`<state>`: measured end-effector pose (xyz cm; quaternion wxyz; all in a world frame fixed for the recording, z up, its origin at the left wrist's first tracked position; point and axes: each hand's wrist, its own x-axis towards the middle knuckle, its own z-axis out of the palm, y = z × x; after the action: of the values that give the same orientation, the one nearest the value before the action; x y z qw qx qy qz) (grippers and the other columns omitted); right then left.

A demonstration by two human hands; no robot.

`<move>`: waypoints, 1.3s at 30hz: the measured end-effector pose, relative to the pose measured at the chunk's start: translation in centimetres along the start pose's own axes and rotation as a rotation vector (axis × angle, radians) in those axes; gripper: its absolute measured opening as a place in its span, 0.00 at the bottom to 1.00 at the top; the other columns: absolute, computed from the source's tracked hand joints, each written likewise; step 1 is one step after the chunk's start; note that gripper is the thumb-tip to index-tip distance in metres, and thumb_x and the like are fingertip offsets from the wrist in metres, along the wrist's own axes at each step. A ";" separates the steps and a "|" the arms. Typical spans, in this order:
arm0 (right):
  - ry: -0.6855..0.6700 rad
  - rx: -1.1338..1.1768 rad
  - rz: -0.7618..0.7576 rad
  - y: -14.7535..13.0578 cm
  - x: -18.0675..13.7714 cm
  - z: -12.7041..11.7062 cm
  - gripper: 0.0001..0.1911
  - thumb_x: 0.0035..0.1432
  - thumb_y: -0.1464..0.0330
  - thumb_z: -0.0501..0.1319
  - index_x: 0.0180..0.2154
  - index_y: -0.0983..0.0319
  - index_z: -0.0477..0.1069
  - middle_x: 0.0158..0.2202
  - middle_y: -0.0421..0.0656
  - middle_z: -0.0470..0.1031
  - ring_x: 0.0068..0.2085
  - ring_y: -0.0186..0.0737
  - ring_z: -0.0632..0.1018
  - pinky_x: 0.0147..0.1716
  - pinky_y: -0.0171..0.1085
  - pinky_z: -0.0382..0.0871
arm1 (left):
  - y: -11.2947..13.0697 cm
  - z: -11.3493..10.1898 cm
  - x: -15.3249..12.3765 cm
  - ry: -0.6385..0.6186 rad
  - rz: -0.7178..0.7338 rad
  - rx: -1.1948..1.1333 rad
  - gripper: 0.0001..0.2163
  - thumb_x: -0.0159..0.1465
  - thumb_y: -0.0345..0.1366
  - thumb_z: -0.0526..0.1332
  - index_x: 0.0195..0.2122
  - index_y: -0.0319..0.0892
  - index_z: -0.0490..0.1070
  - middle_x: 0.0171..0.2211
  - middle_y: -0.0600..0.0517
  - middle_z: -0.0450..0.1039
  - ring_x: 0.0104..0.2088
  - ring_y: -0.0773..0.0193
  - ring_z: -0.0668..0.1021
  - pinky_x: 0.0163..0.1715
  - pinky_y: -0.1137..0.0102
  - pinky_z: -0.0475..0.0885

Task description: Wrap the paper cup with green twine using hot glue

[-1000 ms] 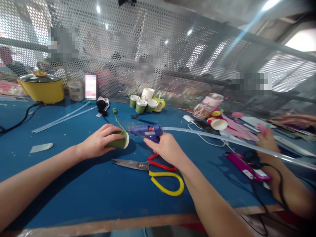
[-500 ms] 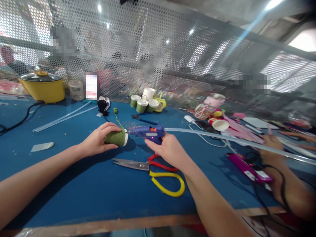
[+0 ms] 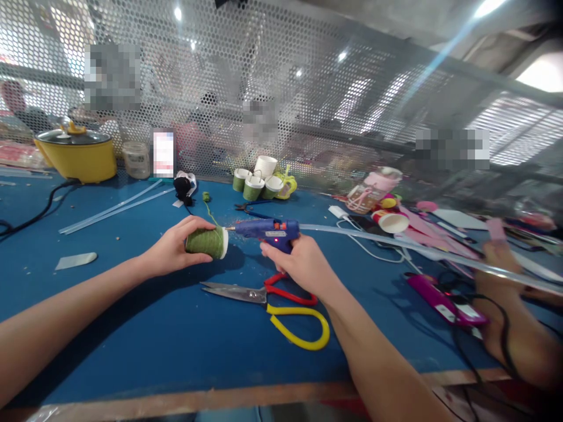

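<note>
Head view: the left hand (image 3: 169, 253) wraps around a green yarn-covered cup (image 3: 206, 243) lying sideways just above the blue desk (image 3: 132, 328). The right hand (image 3: 303, 264) grips a blue glue gun (image 3: 270, 230), its nozzle touching the cup's white rim. Scissors (image 3: 272, 302) lie just beneath.

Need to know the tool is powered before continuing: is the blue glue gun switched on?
On, it seems. A small red light glows on the body of the glue gun, held in the right hand.
</note>
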<state>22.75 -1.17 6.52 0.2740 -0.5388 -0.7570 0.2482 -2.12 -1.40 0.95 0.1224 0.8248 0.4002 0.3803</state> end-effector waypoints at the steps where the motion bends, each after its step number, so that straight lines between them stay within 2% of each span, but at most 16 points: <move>1: -0.012 0.016 0.002 0.1 0.1 0.0 0.14 0.49 0.61 0.57 0.20 0.63 0.66 0.13 0.38 0.66 0.17 0.35 0.70 0.19 0.33 0.63 | 0.0 0.0 0.0 0.001 0.001 -0.004 0.20 0.54 0.41 0.63 0.46 0.42 0.62 0.43 0.47 0.65 0.45 0.58 0.69 0.45 0.63 0.66; 6: -0.059 0.052 -0.011 0.2 0.1 -0.1 0.19 0.50 0.59 0.57 0.14 0.60 0.60 0.13 0.41 0.67 0.24 0.40 0.76 0.24 0.33 0.66 | 0.1 0.0 0.0 0.013 -0.040 -0.039 0.21 0.53 0.41 0.63 0.46 0.42 0.62 0.43 0.47 0.66 0.44 0.57 0.70 0.44 0.63 0.66; 13: -0.100 0.093 -0.031 0.0 0.0 -0.4 0.22 0.51 0.59 0.57 0.11 0.60 0.58 0.14 0.42 0.69 0.31 0.42 0.78 0.29 0.32 0.67 | 0.0 0.3 -0.1 0.014 -0.139 -0.132 0.22 0.52 0.42 0.64 0.46 0.41 0.63 0.43 0.47 0.67 0.41 0.58 0.72 0.39 0.64 0.68; 19: -0.113 0.051 -0.037 0.1 0.0 -0.5 0.22 0.51 0.59 0.56 0.11 0.60 0.58 0.15 0.43 0.71 0.28 0.41 0.77 0.27 0.33 0.67 | 0.2 0.1 0.0 0.021 -0.247 -0.201 0.23 0.51 0.43 0.64 0.46 0.40 0.64 0.41 0.48 0.69 0.39 0.58 0.73 0.37 0.65 0.69; 26: -0.113 0.048 -0.058 0.2 -0.1 -0.4 0.19 0.51 0.61 0.57 0.13 0.60 0.60 0.13 0.40 0.67 0.24 0.39 0.75 0.24 0.33 0.65 | 0.5 -0.1 0.2 0.011 -0.329 -0.259 0.23 0.50 0.43 0.64 0.45 0.39 0.64 0.39 0.48 0.70 0.38 0.57 0.73 0.36 0.65 0.69; 30: -0.119 0.086 -0.038 0.1 -0.1 -0.4 0.19 0.51 0.61 0.58 0.13 0.60 0.60 0.12 0.39 0.66 0.23 0.38 0.74 0.25 0.33 0.65 | 0.3 -0.1 0.2 0.024 -0.304 -0.232 0.23 0.50 0.43 0.64 0.45 0.39 0.64 0.40 0.48 0.69 0.39 0.56 0.73 0.38 0.64 0.68; 35: -0.120 0.183 -0.027 0.5 0.2 -0.3 0.22 0.52 0.59 0.57 0.12 0.61 0.59 0.13 0.39 0.64 0.20 0.33 0.70 0.25 0.33 0.64 | -0.4 0.0 0.0 0.031 -0.144 -0.109 0.21 0.52 0.41 0.63 0.46 0.41 0.63 0.43 0.47 0.66 0.43 0.56 0.71 0.43 0.62 0.67; 39: -0.046 0.366 0.041 1.9 1.4 0.1 0.14 0.48 0.59 0.61 0.21 0.64 0.68 0.18 0.39 0.69 0.21 0.31 0.69 0.24 0.32 0.63 | -0.7 0.1 -0.1 0.028 -0.034 0.008 0.21 0.53 0.38 0.64 0.47 0.42 0.62 0.44 0.47 0.64 0.46 0.56 0.69 0.47 0.60 0.65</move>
<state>23.56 0.70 5.41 0.3447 -0.4896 -0.6941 0.3997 -2.50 -0.98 0.54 0.1203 0.8130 0.4173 0.3879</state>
